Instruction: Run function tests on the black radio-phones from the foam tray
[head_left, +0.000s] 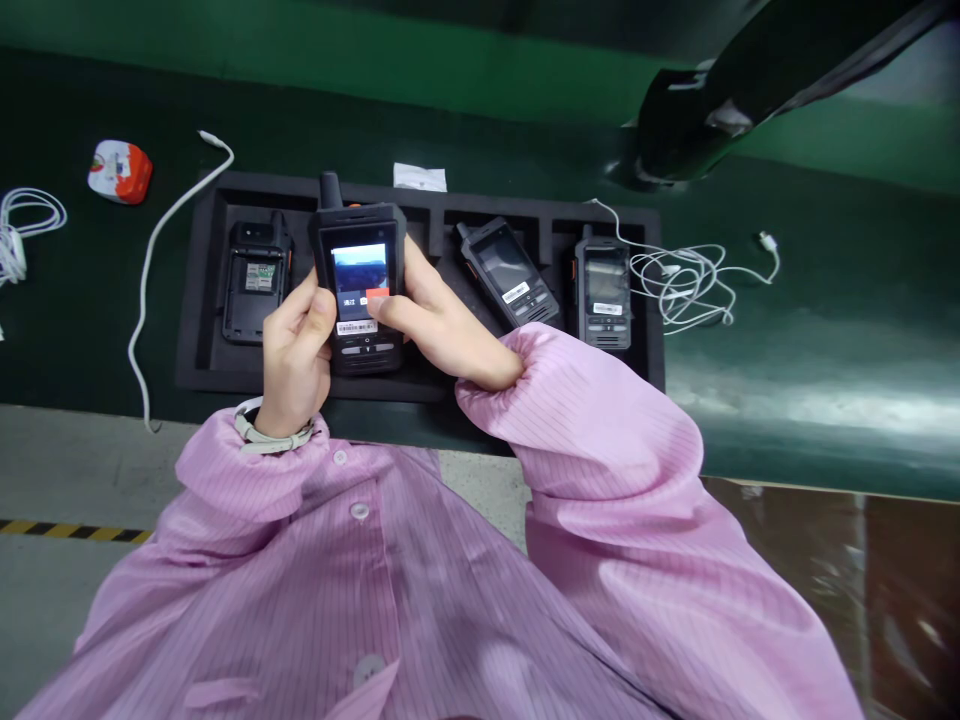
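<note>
Both my hands hold a black handheld radio phone [367,355] upright above a black foam tray [187,355]. Its lit screen shows a picture with a dark bar and a red button below. My left hand [296,350] grips the left edge, thumb on the front. Around the right edge is my right hand [435,315], its thumb touching the screen near the red button. In the tray's left compartment another radio phone [259,285] lies back up, its rear bay exposed. Toward the right are a tilted radio phone [514,270] and a straighter one [606,290], both face up with dark screens.
White earphones [679,285] lie coiled over the tray's right edge. A white cable [154,250] runs along its left side, near a red-and-white box [120,172] and another coiled cable [22,230]. A small white packet [420,178] sits behind the tray. A dark post [675,120] stands at back right.
</note>
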